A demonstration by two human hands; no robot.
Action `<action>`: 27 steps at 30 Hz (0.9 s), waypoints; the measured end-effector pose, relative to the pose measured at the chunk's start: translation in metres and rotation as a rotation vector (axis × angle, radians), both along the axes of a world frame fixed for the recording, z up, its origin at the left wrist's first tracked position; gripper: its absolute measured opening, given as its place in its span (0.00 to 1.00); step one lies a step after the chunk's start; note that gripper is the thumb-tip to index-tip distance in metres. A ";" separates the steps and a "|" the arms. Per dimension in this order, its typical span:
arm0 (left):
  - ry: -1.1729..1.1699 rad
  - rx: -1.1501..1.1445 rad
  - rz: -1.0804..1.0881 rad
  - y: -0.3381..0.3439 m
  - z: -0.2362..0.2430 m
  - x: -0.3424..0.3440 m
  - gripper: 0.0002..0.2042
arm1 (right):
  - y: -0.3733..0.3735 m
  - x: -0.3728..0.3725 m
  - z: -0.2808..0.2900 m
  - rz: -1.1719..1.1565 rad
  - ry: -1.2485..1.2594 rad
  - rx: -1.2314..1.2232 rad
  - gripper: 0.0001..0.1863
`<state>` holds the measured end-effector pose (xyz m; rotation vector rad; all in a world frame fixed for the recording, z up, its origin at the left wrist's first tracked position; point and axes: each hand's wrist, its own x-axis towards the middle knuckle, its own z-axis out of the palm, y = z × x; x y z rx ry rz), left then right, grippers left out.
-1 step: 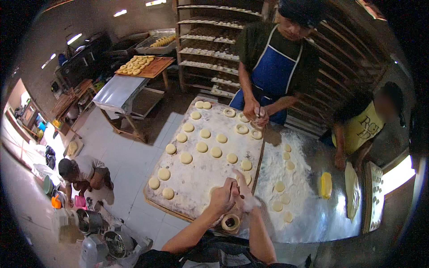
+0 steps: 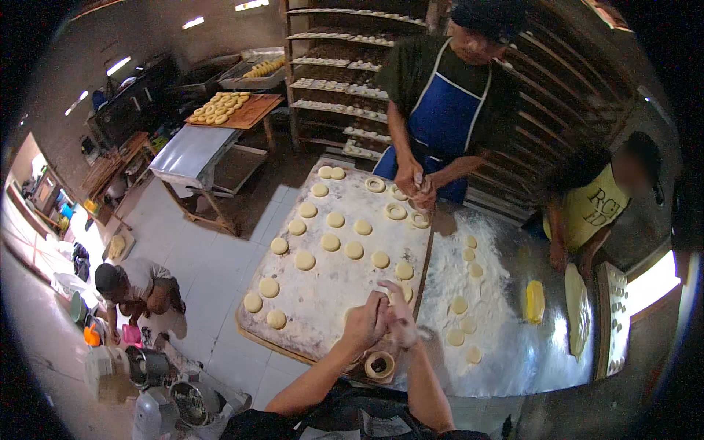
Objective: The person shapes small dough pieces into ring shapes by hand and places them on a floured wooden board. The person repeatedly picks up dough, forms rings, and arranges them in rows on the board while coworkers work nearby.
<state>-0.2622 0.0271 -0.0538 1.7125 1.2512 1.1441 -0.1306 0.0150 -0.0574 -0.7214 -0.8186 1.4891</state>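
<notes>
Above the near end of a floured board [image 2: 293,282], my left hand [image 2: 367,323] and my right hand [image 2: 400,321] are pressed together. My left fingers are curled closed. My right hand is dusted white and slightly blurred, its fingers bent against the left hand. What lies between them, if anything, is hidden. Flat dough rounds [image 2: 304,260] lie in loose rows across the board; one dough round [image 2: 404,270] is just beyond my right hand, and others are partly covered by my hands. Below my wrists, at the board's near corner, sits a small round pale container [image 2: 379,364] with a dark inside.
Across the board a person in a blue apron [image 2: 451,110] works with both hands beside dough rings [image 2: 396,211]. Right of the board, a metal table [image 2: 543,359] carries flour, dough rounds [image 2: 459,304], a yellow block [image 2: 534,302] and a dough sheet [image 2: 577,308]. Another person crouches [image 2: 139,286] left.
My right hand has shifted slightly to the left, its fingers moving against my left hand. The view has shifted a little; the dough on the board stays in place.
</notes>
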 end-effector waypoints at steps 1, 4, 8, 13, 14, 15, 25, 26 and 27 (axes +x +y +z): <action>-0.006 0.023 0.001 0.004 -0.001 -0.002 0.09 | 0.004 -0.005 -0.002 0.069 0.016 0.128 0.33; -0.078 -0.043 -0.052 0.017 -0.004 -0.005 0.10 | 0.016 -0.011 -0.003 -0.161 -0.323 -0.039 0.35; 0.126 -0.023 -0.021 0.036 -0.003 -0.009 0.11 | 0.027 -0.007 0.009 0.056 0.000 0.075 0.35; 0.129 -0.054 -0.111 0.051 0.001 -0.014 0.13 | 0.041 -0.012 0.016 0.003 -0.718 0.102 0.45; 0.115 -0.080 -0.116 0.055 0.002 -0.012 0.15 | 0.046 -0.016 0.016 -0.042 -0.712 0.149 0.46; 0.103 -0.114 -0.102 0.061 0.002 -0.008 0.16 | 0.054 -0.017 0.016 -0.061 -0.579 0.142 0.46; 0.811 -0.115 0.104 0.121 -0.013 -0.027 0.31 | 0.089 -0.005 -0.001 -0.359 -1.544 -0.115 0.47; 0.864 -0.147 0.050 0.114 -0.017 -0.030 0.31 | 0.085 -0.008 -0.008 -0.298 -1.682 -0.091 0.46; 0.875 -0.189 0.000 0.110 -0.019 -0.032 0.32 | 0.085 -0.014 -0.016 -0.285 -1.824 -0.065 0.46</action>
